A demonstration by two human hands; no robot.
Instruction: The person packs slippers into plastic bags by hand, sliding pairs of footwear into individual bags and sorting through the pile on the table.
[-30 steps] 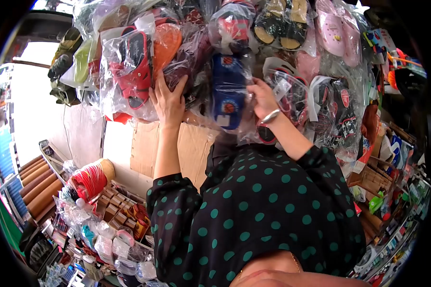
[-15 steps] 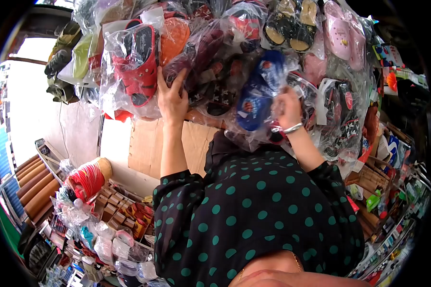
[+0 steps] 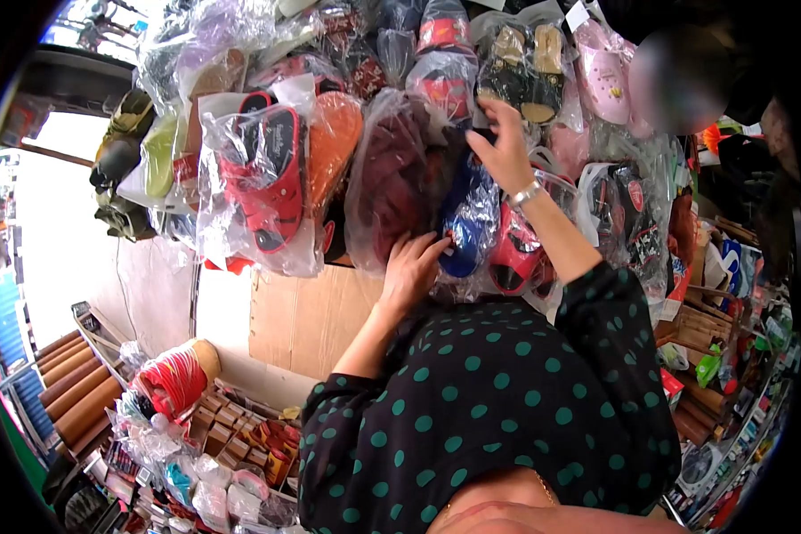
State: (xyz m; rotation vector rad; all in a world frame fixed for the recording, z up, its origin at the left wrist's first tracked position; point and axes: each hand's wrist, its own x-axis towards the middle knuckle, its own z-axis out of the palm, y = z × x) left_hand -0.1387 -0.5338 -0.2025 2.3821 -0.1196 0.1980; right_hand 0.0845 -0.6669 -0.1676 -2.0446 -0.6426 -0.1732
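A pair of blue slippers (image 3: pixel 472 218) in clear plastic stands on edge in the pile of bagged footwear. At its near end my left hand (image 3: pixel 412 271) rests with fingers stretched and apart, fingertips touching the plastic. My right hand (image 3: pixel 507 149), a silver band on its wrist, hovers at the far end with thumb and fingers apart. Left of the blue pair lies a bag of maroon footwear (image 3: pixel 392 182). To the right are red-and-black slippers (image 3: pixel 513 254), also bagged.
Red-and-black sandals (image 3: pixel 271 173) and an orange slipper (image 3: pixel 334 142) are at the left. Black shoes (image 3: pixel 525 76) and pink clogs (image 3: pixel 603 76) sit farther back. A cardboard panel (image 3: pixel 298 320) stands below the pile. Small boxes (image 3: pixel 231 432) and a red string spool (image 3: pixel 173 383) are lower left.
The blue slippers have gone down among the bags, upright beside the maroon footwear. My left hand moved right and nearer to me. My right hand let go and moved farther back.
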